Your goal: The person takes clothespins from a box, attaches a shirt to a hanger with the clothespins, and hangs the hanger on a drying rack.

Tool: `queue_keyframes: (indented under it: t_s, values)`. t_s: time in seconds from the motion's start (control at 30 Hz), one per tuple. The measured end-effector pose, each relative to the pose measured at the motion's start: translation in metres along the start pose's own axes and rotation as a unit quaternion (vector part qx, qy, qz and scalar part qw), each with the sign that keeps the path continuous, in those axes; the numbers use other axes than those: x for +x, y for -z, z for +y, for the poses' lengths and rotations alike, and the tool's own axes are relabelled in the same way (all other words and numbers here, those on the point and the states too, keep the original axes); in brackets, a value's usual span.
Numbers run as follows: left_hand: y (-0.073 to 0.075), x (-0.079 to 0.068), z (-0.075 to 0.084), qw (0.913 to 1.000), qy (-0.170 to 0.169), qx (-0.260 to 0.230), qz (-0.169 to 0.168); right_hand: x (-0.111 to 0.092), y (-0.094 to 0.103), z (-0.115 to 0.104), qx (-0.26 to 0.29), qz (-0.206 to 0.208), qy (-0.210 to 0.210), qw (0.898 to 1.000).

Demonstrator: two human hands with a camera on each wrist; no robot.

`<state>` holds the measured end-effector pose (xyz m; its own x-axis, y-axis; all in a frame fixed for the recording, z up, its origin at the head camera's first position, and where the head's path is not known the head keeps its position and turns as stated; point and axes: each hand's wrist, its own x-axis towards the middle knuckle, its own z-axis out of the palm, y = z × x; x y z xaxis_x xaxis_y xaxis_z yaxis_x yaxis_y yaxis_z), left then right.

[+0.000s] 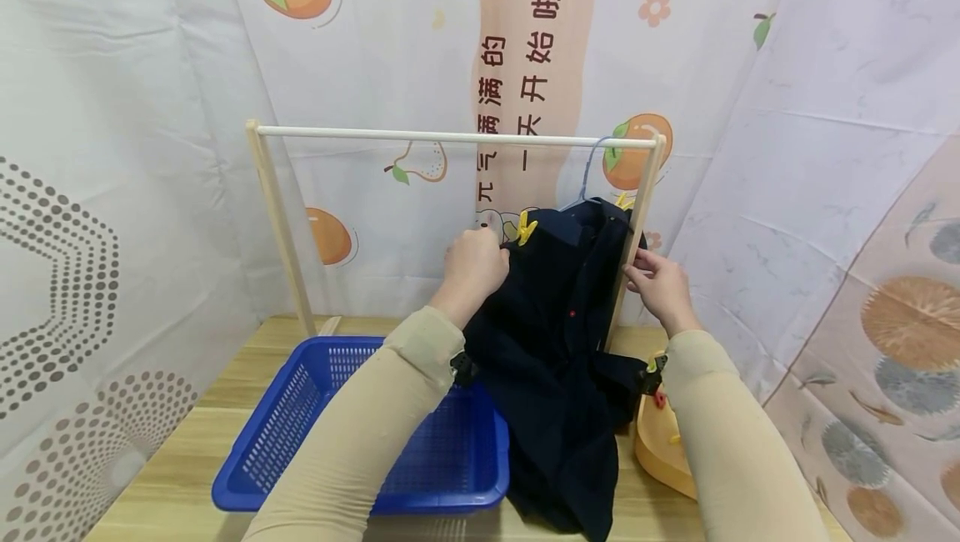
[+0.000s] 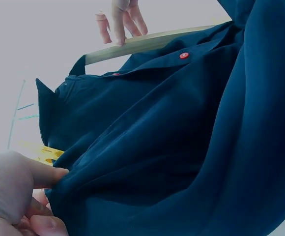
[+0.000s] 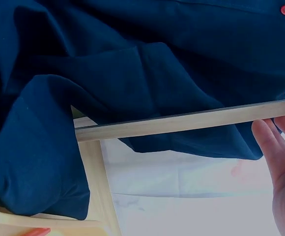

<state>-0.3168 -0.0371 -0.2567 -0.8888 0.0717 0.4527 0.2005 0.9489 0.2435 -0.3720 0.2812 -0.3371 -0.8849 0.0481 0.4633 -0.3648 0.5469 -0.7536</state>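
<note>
A dark navy shirt (image 1: 540, 300) with red buttons hangs from a blue hanger (image 1: 587, 171) at the right end of a rack. My left hand (image 1: 477, 263) pinches the shirt's left shoulder between thumb and fingers, right beside a yellow clothespin (image 1: 527, 228). The left wrist view shows that thumb (image 2: 51, 173) on the cloth. At the rack's right post (image 1: 637, 229), my right hand (image 1: 662, 283) rests with fairly straight fingers against the wood, close to the shirt's other shoulder. A second yellow clothespin (image 1: 624, 202) sits near the collar, partly hidden by the post.
The rack has a white crossbar (image 1: 450, 137) and a wooden left post (image 1: 281, 225). Under my left arm stands a blue plastic basket (image 1: 247, 442). The shirt's hem hangs beside it. A yellowish tray (image 1: 660, 450) with small red and yellow items lies at the right on the wooden table (image 1: 180, 450).
</note>
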Motion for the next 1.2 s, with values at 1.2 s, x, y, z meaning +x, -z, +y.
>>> queue_keyframes:
  t_s: [1.2]
  values:
    - [0.021, -0.026, -0.051, 0.9971, -0.05, -0.056, -0.007, -0.007, 0.017, -0.027, -0.1, 0.057, 0.068, 0.991]
